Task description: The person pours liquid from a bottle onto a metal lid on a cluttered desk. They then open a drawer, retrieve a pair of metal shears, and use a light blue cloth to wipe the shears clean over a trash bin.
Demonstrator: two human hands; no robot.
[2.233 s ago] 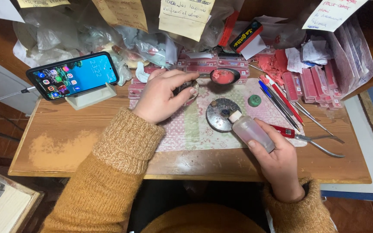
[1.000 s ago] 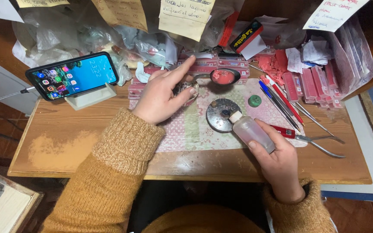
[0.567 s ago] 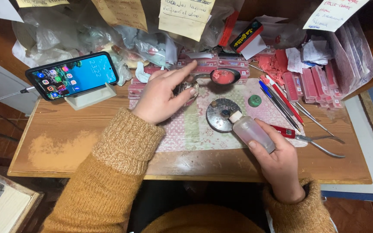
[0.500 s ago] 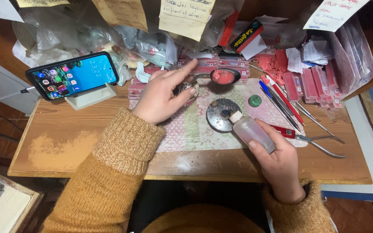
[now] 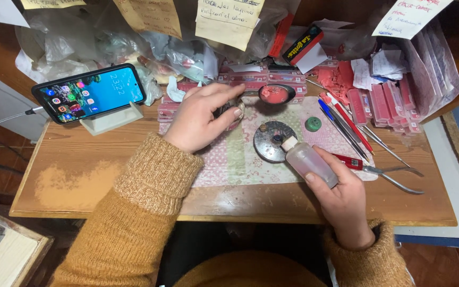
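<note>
My right hand (image 5: 341,199) grips a small clear plastic bottle (image 5: 308,160), tilted so its white nozzle points down at a round dark metal disc (image 5: 271,141) on a pale patterned mat (image 5: 229,159). My left hand (image 5: 202,114) rests at the far edge of the mat, its fingers curled around a small object that is mostly hidden, right beside a metal spoon (image 5: 274,93) filled with pink-red material. A small green cap (image 5: 313,124) lies just right of the disc.
A phone (image 5: 88,93) on a white stand sits at the left with a cable. Pens and pliers (image 5: 383,170) lie right of the mat. Pink blocks, plastic bags and paper notes crowd the back of the wooden desk (image 5: 81,180).
My left hand's fingers have shifted slightly by the spoon, the index finger lifting and settling again. The bottle stays tilted over the disc, almost unmoved.
</note>
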